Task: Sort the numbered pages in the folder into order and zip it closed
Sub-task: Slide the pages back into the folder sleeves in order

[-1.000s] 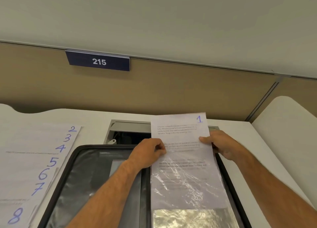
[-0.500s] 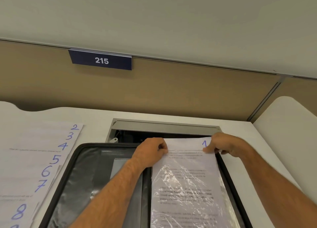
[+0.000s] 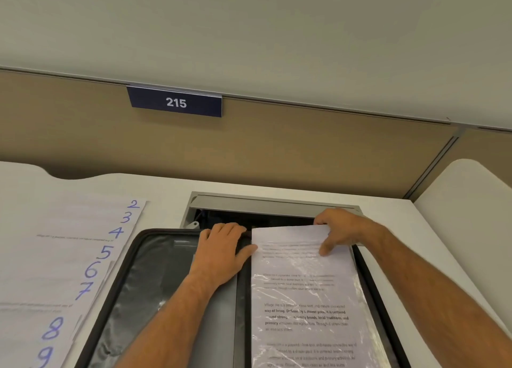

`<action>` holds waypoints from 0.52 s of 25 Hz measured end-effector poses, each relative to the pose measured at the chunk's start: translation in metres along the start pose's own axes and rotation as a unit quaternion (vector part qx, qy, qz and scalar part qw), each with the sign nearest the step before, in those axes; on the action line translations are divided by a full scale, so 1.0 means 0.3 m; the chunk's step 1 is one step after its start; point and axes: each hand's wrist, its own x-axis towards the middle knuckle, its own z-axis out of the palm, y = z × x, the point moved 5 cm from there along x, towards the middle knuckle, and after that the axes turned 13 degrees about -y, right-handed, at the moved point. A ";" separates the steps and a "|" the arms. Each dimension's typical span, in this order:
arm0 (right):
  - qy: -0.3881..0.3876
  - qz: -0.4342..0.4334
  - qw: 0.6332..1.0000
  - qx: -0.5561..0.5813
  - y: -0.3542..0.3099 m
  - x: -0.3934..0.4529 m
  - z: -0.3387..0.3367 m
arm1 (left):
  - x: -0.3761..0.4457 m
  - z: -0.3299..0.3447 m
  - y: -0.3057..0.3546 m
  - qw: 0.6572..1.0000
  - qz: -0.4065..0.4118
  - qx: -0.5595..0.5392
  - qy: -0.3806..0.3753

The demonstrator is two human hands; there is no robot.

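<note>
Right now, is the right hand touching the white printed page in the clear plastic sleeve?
Touching. The head view shows the right hand gripping the white printed page at its top right corner, thumb pressed on its face.

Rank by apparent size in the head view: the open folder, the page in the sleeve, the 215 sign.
1. open folder, cut off by the frame's lower edge
2. page in the sleeve, also cut off below
3. 215 sign, farther away, so its true size is unsure

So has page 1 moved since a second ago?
Yes. The page has slid down into the folder's right-hand sleeve; its top edge, earlier above the grey desk hatch, now sits below it.
</note>
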 end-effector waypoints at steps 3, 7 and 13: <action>-0.040 0.025 0.994 -0.097 -0.027 -0.001 -0.008 | -0.054 0.050 -0.064 0.999 -0.005 0.039 -0.026; -0.094 0.064 0.983 -0.143 -0.062 0.021 0.018 | -0.069 0.072 -0.073 0.997 -0.006 0.050 -0.053; -0.046 -0.009 0.988 -0.144 -0.154 0.056 0.040 | -0.067 0.076 -0.074 0.996 -0.011 0.069 -0.055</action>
